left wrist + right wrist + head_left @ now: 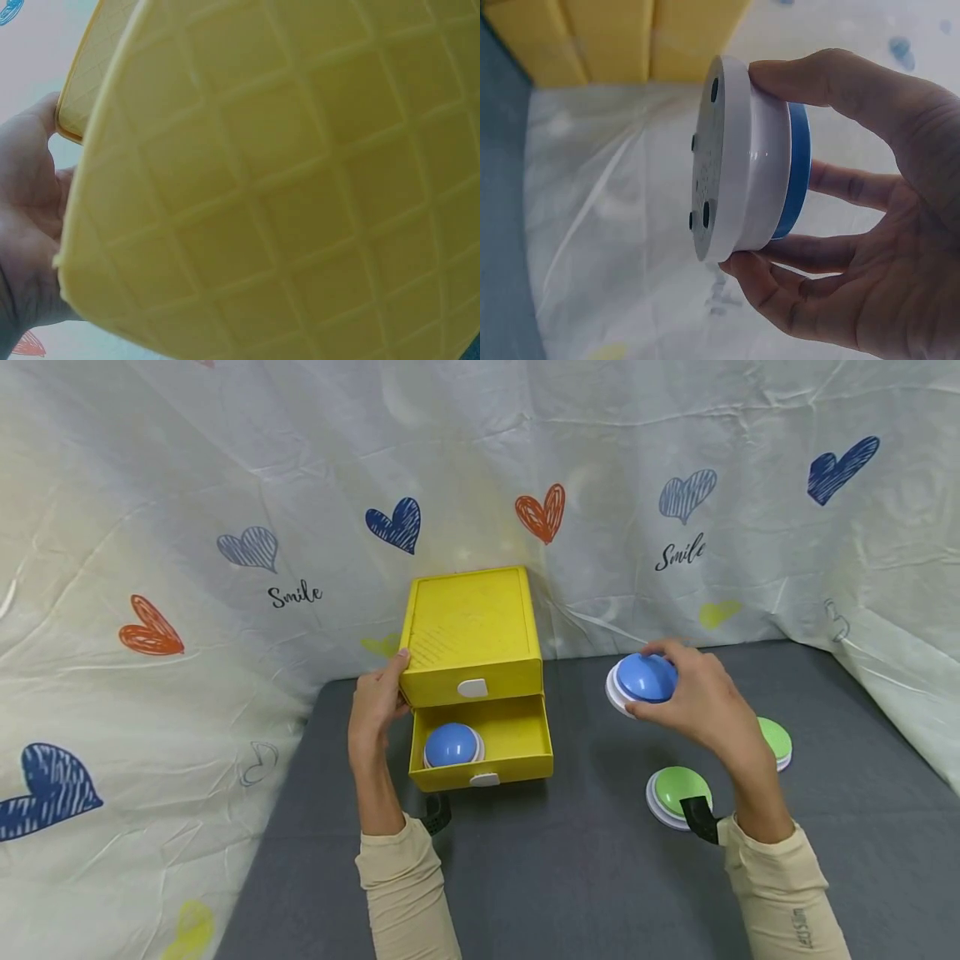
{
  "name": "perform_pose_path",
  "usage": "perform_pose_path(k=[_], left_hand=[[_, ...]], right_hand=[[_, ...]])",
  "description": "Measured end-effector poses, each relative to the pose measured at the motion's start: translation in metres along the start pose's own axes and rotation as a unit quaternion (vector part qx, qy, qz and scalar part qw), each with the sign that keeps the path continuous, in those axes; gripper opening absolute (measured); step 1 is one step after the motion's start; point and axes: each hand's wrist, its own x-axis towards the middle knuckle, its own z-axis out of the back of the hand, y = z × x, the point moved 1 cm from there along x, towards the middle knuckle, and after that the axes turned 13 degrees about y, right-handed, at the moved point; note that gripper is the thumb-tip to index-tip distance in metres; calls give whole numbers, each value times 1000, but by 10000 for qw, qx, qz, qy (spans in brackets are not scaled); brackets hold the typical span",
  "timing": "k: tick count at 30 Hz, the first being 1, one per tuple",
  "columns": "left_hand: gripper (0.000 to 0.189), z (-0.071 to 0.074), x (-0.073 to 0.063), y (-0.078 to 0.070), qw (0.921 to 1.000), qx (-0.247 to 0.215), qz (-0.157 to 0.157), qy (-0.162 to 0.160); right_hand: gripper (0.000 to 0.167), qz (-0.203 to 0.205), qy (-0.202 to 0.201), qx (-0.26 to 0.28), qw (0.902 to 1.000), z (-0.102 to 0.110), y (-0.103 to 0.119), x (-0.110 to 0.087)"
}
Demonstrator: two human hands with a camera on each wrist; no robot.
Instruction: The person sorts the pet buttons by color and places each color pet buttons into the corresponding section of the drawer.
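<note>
My right hand (701, 697) holds a push button with a blue dome (648, 677) and white base above the table, right of a small yellow drawer box (474, 618). In the right wrist view, thumb and fingers pinch the rim of the white base (739, 157), its underside with small dark feet facing left. My left hand (375, 703) grips the box's left front corner, thumb at the upper edge; its other fingers are partly hidden. The lower drawer (517, 727) is pulled out, with another blue push button (452, 745) lying in its left part.
On the dark grey table (562, 877), one green push button (681, 791) sits near my right wrist. A second green push button (776, 741) lies farther right, partly behind the forearm. A white curtain (465, 427) printed with hearts hangs behind the box and along both sides.
</note>
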Motion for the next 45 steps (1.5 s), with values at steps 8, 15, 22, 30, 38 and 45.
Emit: perform_pose_path(k=[8,15,22,30,38,45], left_hand=[[58,0,-1,0,9998,162,76,-86],[61,-1,-1,-1,9996,265,86,-44],[73,1,-2,-1,9995,252,166,-14],[72,2,-2,-1,9996,213,186,17],[58,2,-1,-1,9999,81,79,-31],[59,2,-1,0,9999,115,117,28]], right_hand=[[56,650,359,-46,9972,-29,42,7],[54,1215,736,-275,9895,-69,73,25],[46,1382,1067,-546,9831,-98,87,46],[35,1029,1158,-1327,9790,-119,97,55],[27,1284,1240,-1689,9693,-120,98,61],[19,1429,1101,-1748,9679,-122,99,55]])
